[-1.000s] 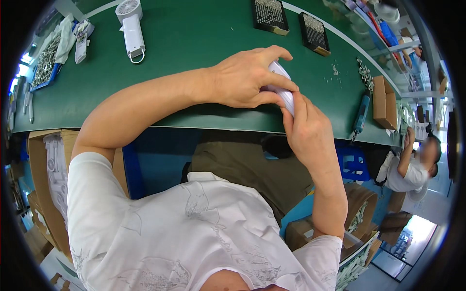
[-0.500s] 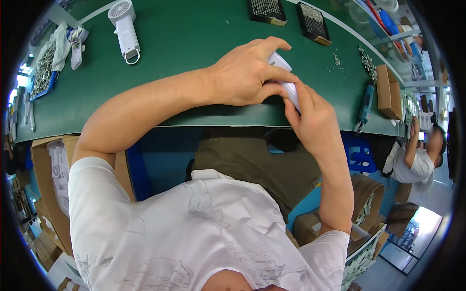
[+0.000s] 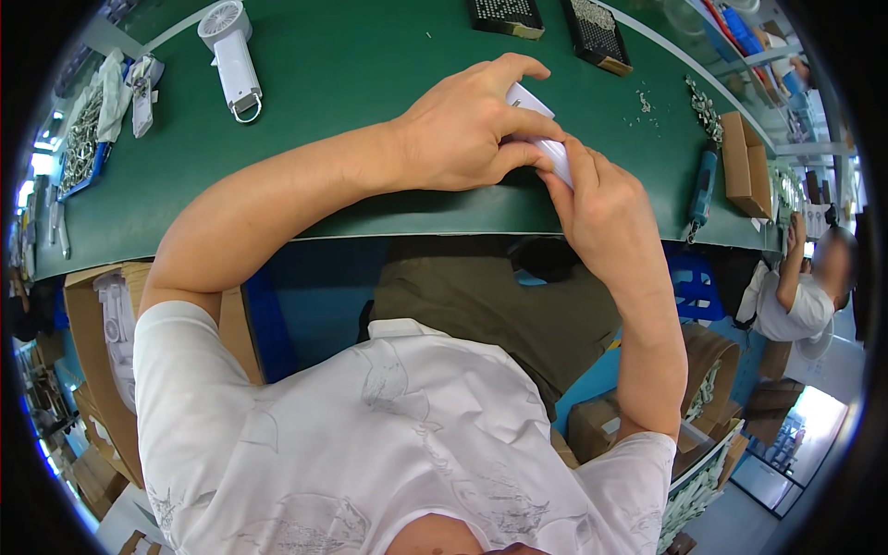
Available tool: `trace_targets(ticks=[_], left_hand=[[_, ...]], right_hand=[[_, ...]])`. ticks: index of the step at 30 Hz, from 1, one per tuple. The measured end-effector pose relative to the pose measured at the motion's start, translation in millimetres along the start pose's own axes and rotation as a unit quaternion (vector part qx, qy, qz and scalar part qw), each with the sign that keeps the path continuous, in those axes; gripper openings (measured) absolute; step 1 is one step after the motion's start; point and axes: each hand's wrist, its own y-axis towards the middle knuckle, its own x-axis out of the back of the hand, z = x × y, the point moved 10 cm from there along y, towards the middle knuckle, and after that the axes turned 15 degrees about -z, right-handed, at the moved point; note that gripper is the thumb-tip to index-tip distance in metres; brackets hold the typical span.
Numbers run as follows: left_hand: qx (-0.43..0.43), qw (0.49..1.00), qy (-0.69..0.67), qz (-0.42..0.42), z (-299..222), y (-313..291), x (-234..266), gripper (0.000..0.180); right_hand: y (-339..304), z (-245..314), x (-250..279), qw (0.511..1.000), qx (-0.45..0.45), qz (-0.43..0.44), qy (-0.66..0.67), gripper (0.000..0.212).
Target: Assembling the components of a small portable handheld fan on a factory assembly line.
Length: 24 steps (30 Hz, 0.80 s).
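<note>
Above the near edge of the green table, both my hands grip a slim white plastic casing (image 3: pixel 556 161). My left hand (image 3: pixel 470 128) holds it from the left, thumb and index finger pinching near its middle. Its lower end sits between the thumb and fingers of my right hand (image 3: pixel 597 199), and the two hands' fingertips meet there. Much of the casing is hidden by my fingers. A white handheld fan (image 3: pixel 238 63) with a round grille and a wire loop lies farther left on the table.
On the green table (image 3: pixel 342 83), two black trays (image 3: pixel 601 37) of small parts stand at the back. To the right are scattered tiny pieces (image 3: pixel 645 102), a teal electric screwdriver (image 3: pixel 705 185) and a cardboard box (image 3: pixel 745 166). A blue tray (image 3: pixel 85 168) of metal parts is left. Another person (image 3: pixel 800 301) sits far right.
My hands keep their grip on the white casing, which has tilted slightly. The whole scene has shifted a little as the view moved.
</note>
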Motion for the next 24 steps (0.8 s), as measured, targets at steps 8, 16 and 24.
trace_targets(ticks=[8, 16, 24], left_hand=[[0.049, 0.998, -0.038, 0.031, 10.9, 0.6, 2.1, 0.028], [0.03, 0.998, -0.019, 0.055, 8.0, 7.5, -0.9, 0.027], [0.089, 0.984, -0.14, 0.063, 20.8, 23.3, 18.4, 0.072]], right_hand=[[-12.3, -25.9, 11.1, 0.984, -0.121, -0.009, 0.132, 0.047], [-26.9, -30.7, 18.2, 0.982, -0.12, -0.068, 0.13, 0.044], [-47.3, -45.1, -3.3, 0.843, -0.372, 0.011, 0.387, 0.031]])
